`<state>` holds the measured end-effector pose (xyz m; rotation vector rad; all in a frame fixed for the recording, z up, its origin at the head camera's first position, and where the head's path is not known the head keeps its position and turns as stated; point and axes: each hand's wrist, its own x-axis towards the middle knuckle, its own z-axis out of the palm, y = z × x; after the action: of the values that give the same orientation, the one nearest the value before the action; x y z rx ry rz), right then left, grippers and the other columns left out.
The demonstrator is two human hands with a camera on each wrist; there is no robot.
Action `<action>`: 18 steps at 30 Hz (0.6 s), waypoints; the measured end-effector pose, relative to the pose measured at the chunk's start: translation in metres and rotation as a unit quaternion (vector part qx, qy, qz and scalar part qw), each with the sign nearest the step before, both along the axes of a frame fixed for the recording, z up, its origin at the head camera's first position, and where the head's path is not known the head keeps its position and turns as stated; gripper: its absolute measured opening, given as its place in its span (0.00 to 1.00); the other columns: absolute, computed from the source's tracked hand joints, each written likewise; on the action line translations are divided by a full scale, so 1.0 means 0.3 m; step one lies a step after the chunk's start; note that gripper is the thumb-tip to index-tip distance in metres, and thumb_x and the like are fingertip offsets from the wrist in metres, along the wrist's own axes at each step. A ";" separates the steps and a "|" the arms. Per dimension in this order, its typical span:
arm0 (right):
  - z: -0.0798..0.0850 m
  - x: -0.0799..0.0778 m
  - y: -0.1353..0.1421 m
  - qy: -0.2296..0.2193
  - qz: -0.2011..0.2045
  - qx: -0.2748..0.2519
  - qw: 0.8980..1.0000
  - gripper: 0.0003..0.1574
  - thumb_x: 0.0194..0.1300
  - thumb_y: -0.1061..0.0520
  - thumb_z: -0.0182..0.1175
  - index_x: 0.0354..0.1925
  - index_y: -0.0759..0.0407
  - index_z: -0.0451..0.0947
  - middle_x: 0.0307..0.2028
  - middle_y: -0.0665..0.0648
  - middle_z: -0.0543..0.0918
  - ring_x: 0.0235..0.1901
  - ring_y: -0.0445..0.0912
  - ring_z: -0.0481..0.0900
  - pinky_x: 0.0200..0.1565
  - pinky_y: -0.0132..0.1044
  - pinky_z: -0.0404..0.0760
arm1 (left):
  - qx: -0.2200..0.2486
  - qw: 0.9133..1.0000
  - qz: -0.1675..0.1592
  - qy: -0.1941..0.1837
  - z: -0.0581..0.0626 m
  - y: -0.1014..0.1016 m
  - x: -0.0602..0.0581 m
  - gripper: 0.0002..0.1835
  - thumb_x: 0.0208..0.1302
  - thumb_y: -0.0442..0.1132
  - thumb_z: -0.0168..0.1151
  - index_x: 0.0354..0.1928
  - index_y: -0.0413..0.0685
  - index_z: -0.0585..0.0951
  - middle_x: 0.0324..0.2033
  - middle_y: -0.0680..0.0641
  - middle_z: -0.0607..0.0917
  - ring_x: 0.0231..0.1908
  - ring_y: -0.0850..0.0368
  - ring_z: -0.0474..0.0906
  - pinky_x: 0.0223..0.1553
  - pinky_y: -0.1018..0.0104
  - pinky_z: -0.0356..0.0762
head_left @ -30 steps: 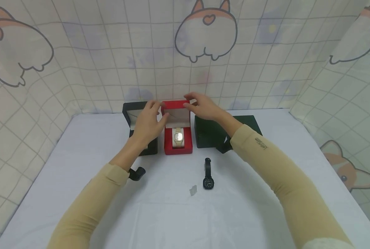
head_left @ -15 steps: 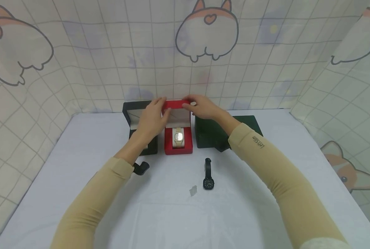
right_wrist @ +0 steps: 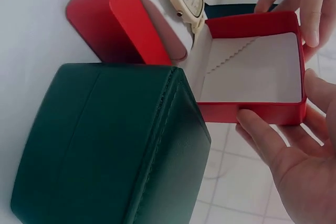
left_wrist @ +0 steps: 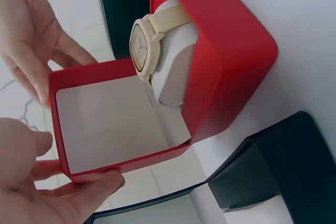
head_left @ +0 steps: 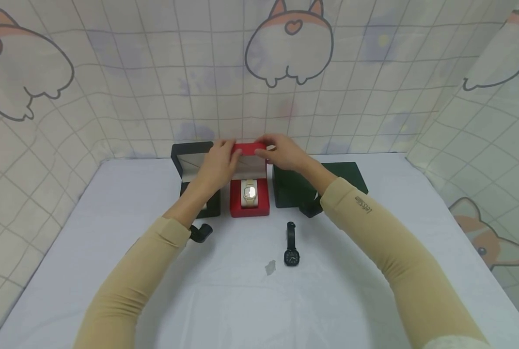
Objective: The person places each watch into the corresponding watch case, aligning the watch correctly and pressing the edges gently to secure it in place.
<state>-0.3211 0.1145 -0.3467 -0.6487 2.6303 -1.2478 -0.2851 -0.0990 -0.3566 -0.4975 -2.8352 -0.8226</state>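
Note:
A red watch box (head_left: 250, 211) stands with its lid raised, a cream-strapped watch (head_left: 250, 192) on the white cushion inside. My left hand (head_left: 219, 165) holds the left corner of the raised lid (left_wrist: 94, 73), with thumb and fingers about its edge. At the opposite corner my right hand (head_left: 285, 152) grips the same lid, seen close in the right wrist view. Left of the red box is a dark green box (head_left: 189, 148) with its lid up, partly hidden by my left arm. Its contents are mostly hidden.
A closed green box (head_left: 287, 189) stands right of the red one, partly behind my right wrist. Nearer on the white table (head_left: 242, 310) lie a black watch (head_left: 291, 252) and a small grey patch (head_left: 270, 267). A patterned cloth wall (head_left: 224, 97) rises behind the boxes.
My left hand has moved right onto the red lid's corner. The right hand has lowered slightly and settled on the other corner. The lid has tipped slightly forward.

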 end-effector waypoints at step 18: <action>0.008 0.038 0.004 -0.009 0.017 0.007 1.000 0.26 0.74 0.54 0.62 0.66 0.58 0.72 0.63 0.61 0.76 0.53 0.55 0.80 0.53 0.45 0.84 | -0.003 0.997 -0.029 -0.065 0.035 -0.016 -0.007 0.24 0.78 0.43 0.57 0.69 0.39 0.70 0.60 0.37 0.77 0.56 0.44 0.75 0.60 0.50 0.77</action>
<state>-0.3097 0.1156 -0.3442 -0.6723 2.6000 -1.2188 -0.2873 -0.1039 -0.3459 -0.5477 -2.9555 -0.8884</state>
